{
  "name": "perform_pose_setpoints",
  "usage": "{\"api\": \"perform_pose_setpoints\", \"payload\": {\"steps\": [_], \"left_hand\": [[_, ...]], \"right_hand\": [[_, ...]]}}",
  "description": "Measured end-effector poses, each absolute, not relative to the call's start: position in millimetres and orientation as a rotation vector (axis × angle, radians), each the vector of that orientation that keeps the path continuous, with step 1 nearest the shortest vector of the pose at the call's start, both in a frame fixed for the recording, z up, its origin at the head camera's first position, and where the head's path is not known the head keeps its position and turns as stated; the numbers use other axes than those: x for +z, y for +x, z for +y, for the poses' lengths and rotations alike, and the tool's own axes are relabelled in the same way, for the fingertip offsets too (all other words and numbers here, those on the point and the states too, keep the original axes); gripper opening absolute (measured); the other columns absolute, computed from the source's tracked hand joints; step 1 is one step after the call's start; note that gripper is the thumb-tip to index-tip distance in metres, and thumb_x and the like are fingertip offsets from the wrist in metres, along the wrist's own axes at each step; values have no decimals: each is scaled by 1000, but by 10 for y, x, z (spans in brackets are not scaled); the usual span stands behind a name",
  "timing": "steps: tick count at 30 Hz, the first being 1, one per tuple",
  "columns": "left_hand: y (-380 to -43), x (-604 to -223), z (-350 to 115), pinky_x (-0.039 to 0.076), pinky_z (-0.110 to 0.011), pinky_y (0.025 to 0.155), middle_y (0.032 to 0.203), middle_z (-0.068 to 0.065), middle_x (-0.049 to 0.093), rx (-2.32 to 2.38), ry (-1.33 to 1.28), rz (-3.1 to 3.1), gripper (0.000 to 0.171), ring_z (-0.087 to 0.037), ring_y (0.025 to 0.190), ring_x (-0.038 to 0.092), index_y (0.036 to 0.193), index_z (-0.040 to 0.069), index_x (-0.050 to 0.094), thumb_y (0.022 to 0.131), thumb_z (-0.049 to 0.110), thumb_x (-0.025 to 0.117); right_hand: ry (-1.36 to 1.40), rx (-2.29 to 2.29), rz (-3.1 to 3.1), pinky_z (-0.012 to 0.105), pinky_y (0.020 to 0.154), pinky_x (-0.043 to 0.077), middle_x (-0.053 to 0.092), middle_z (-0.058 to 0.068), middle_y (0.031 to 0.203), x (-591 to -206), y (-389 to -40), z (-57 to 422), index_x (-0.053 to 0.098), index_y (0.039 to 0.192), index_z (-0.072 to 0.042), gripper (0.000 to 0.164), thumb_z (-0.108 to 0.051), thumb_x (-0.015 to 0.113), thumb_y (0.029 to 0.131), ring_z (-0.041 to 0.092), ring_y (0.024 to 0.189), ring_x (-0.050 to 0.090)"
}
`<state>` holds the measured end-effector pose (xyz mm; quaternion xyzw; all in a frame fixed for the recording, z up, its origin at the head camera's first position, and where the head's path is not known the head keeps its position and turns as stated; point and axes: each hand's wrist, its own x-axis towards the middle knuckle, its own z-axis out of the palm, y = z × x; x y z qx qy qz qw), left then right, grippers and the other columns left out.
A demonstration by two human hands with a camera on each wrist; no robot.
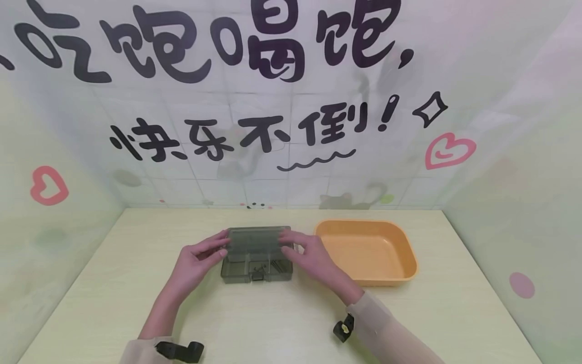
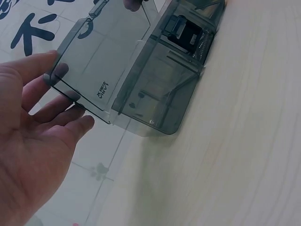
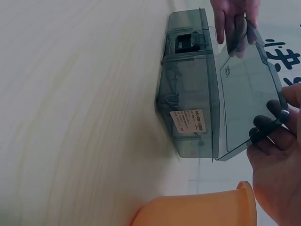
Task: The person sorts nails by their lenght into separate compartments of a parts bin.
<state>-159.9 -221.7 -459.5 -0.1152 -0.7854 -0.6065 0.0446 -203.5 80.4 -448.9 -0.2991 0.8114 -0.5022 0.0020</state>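
Note:
A smoky, see-through plastic storage box stands on the table with its lid raised and tilted back. At the lid's left corner, my left hand holds the edge, thumb in front and fingers behind, seen through the plastic in the left wrist view. My right hand holds the right corner the same way. Small dark pieces, some like thin screws, lie in the box's divided compartments. A dark latch and a printed paper label show in the right wrist view.
An orange plastic basin stands right of the box, near my right forearm. The pale wooden table meets a printed back wall and side walls.

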Motion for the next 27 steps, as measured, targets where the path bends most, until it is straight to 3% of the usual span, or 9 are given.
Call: {"api": "perform_pose_setpoints", "payload": {"steps": [4, 8, 14, 27], "left_hand": [[-1601, -4617, -2215, 47, -14, 98, 152, -19, 50, -1849, -342, -2410, 36, -10, 133, 54, 128, -10, 66, 99, 11, 71], [-1610, -4649, -2209, 37, -10, 105, 153, -17, 48, -1863, -324, -2425, 35, -36, 145, 38, 126, -10, 67, 97, 9, 72], [-1592, -4718, -2194, 30, -8, 107, 156, -15, 45, -1847, -310, -2477, 36, -38, 149, 30, 127, -8, 67, 95, 9, 74], [-1574, -4811, -2181, 36, -10, 103, 159, -10, 44, -1773, -307, -2543, 35, -39, 149, 30, 126, -4, 70, 93, 8, 76]], "right_hand": [[-1018, -1472, 2597, 51, 107, 48, 61, 20, 140, -4477, -2024, 815, 70, 123, 4, 27, -8, 66, 99, 35, 133, 56], [-1065, -1386, 2630, 49, 106, 49, 62, 20, 138, -4465, -2009, 824, 71, 122, 5, 27, -7, 67, 98, 34, 132, 57], [-1074, -1300, 2655, 48, 101, 53, 63, 19, 137, -4477, -2003, 821, 72, 120, 6, 26, -6, 68, 97, 35, 131, 57], [-1107, -913, 2831, 47, 108, 47, 65, 20, 135, -4507, -1961, 706, 74, 116, 3, 23, -3, 71, 94, 36, 125, 61]]}}
